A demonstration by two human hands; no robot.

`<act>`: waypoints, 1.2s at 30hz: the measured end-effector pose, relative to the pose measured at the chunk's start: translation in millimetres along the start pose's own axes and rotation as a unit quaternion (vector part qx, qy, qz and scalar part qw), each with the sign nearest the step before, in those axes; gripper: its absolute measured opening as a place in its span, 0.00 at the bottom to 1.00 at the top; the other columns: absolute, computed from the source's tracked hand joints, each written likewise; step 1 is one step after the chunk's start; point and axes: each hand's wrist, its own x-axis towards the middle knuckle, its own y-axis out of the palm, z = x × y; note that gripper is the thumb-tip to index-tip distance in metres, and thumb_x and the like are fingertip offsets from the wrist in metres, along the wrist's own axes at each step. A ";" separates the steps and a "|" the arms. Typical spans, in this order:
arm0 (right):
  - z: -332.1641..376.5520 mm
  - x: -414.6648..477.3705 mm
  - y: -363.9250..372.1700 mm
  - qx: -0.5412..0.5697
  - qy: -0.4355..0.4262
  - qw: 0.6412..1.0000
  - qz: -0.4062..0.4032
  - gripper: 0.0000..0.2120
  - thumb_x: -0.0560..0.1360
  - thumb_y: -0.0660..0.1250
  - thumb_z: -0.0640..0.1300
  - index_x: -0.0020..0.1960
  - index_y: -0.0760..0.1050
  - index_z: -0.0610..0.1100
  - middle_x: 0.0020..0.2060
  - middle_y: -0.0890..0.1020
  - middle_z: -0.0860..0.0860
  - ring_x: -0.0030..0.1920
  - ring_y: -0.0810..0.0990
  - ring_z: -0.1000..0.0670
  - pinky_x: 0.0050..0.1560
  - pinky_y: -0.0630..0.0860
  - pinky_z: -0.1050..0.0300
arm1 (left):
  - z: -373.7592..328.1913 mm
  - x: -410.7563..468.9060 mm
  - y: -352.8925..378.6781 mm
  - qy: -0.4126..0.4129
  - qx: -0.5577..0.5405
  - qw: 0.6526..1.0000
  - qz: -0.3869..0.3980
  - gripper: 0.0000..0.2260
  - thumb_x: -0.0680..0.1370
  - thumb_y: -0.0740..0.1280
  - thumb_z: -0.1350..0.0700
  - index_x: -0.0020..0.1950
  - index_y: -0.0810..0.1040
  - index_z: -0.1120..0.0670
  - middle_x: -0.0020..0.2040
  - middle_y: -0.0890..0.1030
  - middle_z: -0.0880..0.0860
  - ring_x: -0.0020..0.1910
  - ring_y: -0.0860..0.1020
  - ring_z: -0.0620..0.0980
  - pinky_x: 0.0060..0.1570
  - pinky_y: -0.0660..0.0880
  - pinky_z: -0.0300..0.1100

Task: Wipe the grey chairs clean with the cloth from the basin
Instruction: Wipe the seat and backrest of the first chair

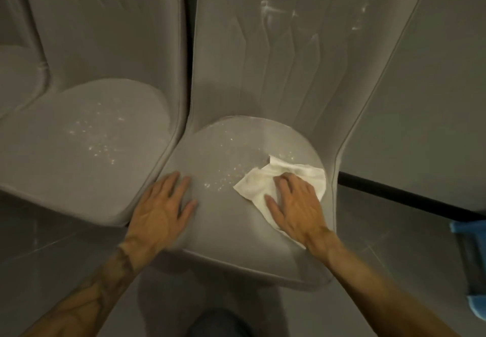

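Two grey chairs stand side by side before me. The middle chair's round seat (223, 231) carries white specks near its centre, and its backrest (289, 60) shows white smears. A white cloth (263, 181) lies on the right part of that seat. My right hand (297, 205) presses flat on the cloth, fingers spread and lightly bent. My left hand (163, 205) rests flat on the seat's left edge, holding nothing. The left chair's seat (86, 152) is also dotted with white specks.
A blue basin (473, 257) sits on the grey tiled floor at the right edge, partly out of view. A dark bar (407, 194) runs along the floor right of the chair. Part of a third chair (18, 73) shows at far left.
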 end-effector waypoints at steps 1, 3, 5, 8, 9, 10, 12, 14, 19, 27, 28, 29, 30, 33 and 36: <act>-1.9 6.9 1.5 -0.019 -0.001 0.999 -0.029 0.23 0.84 0.52 0.61 0.66 0.72 0.45 0.64 0.75 0.46 0.61 0.75 0.46 0.66 0.74 0.46 | 2.5 2.3 4.4 0.000 0.003 1.000 -0.006 0.37 0.81 0.47 0.34 0.81 0.70 0.55 0.80 0.69 0.60 0.78 0.70 0.62 0.78 0.63 0.56; -2.9 18.7 2.4 -0.026 0.000 0.998 -0.056 0.25 0.83 0.52 0.61 0.66 0.71 0.44 0.65 0.74 0.45 0.63 0.75 0.44 0.66 0.73 0.44 | 5.9 5.5 12.4 0.002 0.011 1.000 -0.027 0.36 0.82 0.47 0.34 0.81 0.69 0.55 0.80 0.69 0.60 0.78 0.70 0.62 0.78 0.61 0.53; -1.4 21.4 8.1 -0.030 0.020 0.999 -0.001 0.33 0.84 0.49 0.65 0.81 0.59 0.47 0.80 0.62 0.46 0.80 0.62 0.42 0.79 0.61 0.41 | 7.2 8.2 18.8 0.000 0.010 0.999 -0.048 0.34 0.82 0.49 0.35 0.80 0.70 0.54 0.80 0.69 0.59 0.78 0.70 0.61 0.78 0.60 0.52; -2.9 3.2 28.1 -0.063 0.052 0.996 0.025 0.37 0.82 0.42 0.70 0.85 0.45 0.52 0.85 0.45 0.51 0.85 0.43 0.45 0.83 0.44 0.38 | 9.1 11.0 27.0 -0.008 0.001 0.998 -0.064 0.35 0.82 0.48 0.33 0.81 0.69 0.53 0.81 0.68 0.58 0.79 0.68 0.60 0.79 0.60 0.54; -4.0 -5.9 32.7 -0.055 0.053 0.997 0.017 0.37 0.82 0.41 0.70 0.85 0.45 0.53 0.85 0.45 0.51 0.85 0.43 0.45 0.83 0.43 0.37 | 10.1 11.5 29.2 -0.011 -0.003 0.998 -0.063 0.35 0.82 0.47 0.32 0.82 0.68 0.52 0.81 0.67 0.57 0.79 0.67 0.59 0.79 0.60 0.54; -5.6 -14.1 36.0 -0.046 0.050 0.998 0.011 0.37 0.82 0.39 0.71 0.85 0.46 0.53 0.85 0.45 0.51 0.85 0.43 0.45 0.83 0.43 0.37 | 11.2 11.9 31.4 -0.011 -0.007 0.998 -0.063 0.36 0.82 0.46 0.32 0.82 0.67 0.51 0.82 0.67 0.56 0.80 0.66 0.59 0.79 0.60 0.55; -14.2 -17.0 38.5 -0.030 0.043 0.999 0.011 0.37 0.81 0.36 0.71 0.85 0.47 0.54 0.85 0.47 0.51 0.85 0.45 0.45 0.83 0.46 0.38 | 12.6 12.4 34.3 -0.013 -0.013 0.997 -0.072 0.37 0.82 0.45 0.31 0.82 0.67 0.51 0.82 0.66 0.56 0.81 0.65 0.58 0.80 0.60 0.55; -27.2 2.5 35.2 -0.026 0.049 0.998 0.008 0.34 0.83 0.38 0.68 0.85 0.48 0.54 0.85 0.48 0.51 0.85 0.46 0.45 0.83 0.47 0.39 | 13.2 12.1 36.4 -0.009 -0.016 0.996 -0.082 0.36 0.82 0.45 0.31 0.82 0.67 0.51 0.82 0.67 0.56 0.80 0.66 0.58 0.79 0.60 0.54; -21.7 44.5 22.5 -0.016 0.110 0.994 0.010 0.30 0.86 0.43 0.58 0.85 0.45 0.49 0.85 0.45 0.47 0.84 0.42 0.41 0.83 0.44 0.38 | 12.6 9.6 40.8 -0.011 -0.030 0.995 -0.099 0.34 0.84 0.45 0.33 0.82 0.68 0.51 0.81 0.67 0.55 0.80 0.66 0.57 0.79 0.62 0.55; -38.9 12.5 25.3 0.003 0.044 0.999 0.001 0.29 0.86 0.43 0.59 0.85 0.50 0.51 0.85 0.48 0.50 0.85 0.45 0.46 0.83 0.43 0.48 | 11.3 10.7 44.1 -0.008 -0.034 0.994 -0.105 0.34 0.83 0.45 0.34 0.82 0.68 0.53 0.81 0.68 0.56 0.79 0.67 0.58 0.79 0.63 0.58; -44.9 31.7 19.4 -0.007 0.072 0.997 -0.006 0.28 0.87 0.45 0.56 0.85 0.51 0.49 0.85 0.49 0.48 0.85 0.47 0.44 0.83 0.44 0.47 | 11.0 10.8 43.7 -0.009 -0.035 0.994 -0.106 0.34 0.83 0.46 0.35 0.82 0.68 0.52 0.81 0.68 0.56 0.79 0.67 0.58 0.79 0.63 0.57; -47.6 49.8 13.9 -0.006 0.095 0.995 -0.012 0.28 0.87 0.46 0.54 0.84 0.51 0.47 0.84 0.50 0.46 0.84 0.48 0.43 0.83 0.45 0.46 | 10.6 10.8 43.3 -0.010 -0.035 0.993 -0.108 0.34 0.83 0.46 0.35 0.81 0.68 0.52 0.81 0.68 0.56 0.79 0.67 0.58 0.79 0.63 0.57; -46.5 64.0 10.8 -0.001 0.109 0.994 -0.013 0.28 0.87 0.46 0.54 0.84 0.51 0.45 0.84 0.51 0.44 0.84 0.49 0.42 0.84 0.46 0.46 | 9.9 11.0 43.0 -0.009 -0.033 0.993 -0.112 0.33 0.83 0.47 0.36 0.81 0.69 0.53 0.80 0.69 0.56 0.78 0.68 0.58 0.79 0.64 0.57; -28.4 63.2 23.0 0.012 0.087 0.996 -0.002 0.30 0.87 0.42 0.56 0.85 0.47 0.45 0.84 0.48 0.44 0.84 0.46 0.40 0.84 0.44 0.43 | 6.6 10.0 41.7 -0.008 -0.022 0.992 -0.120 0.32 0.83 0.49 0.38 0.79 0.71 0.55 0.79 0.71 0.58 0.76 0.71 0.60 0.77 0.67 0.59; -25.5 23.0 36.4 0.024 -0.016 0.999 0.014 0.32 0.84 0.37 0.62 0.85 0.47 0.51 0.85 0.48 0.50 0.85 0.46 0.45 0.82 0.43 0.45 | 5.8 10.4 40.6 -0.004 -0.017 0.993 -0.121 0.32 0.83 0.49 0.39 0.79 0.72 0.56 0.78 0.71 0.59 0.76 0.71 0.60 0.77 0.67 0.59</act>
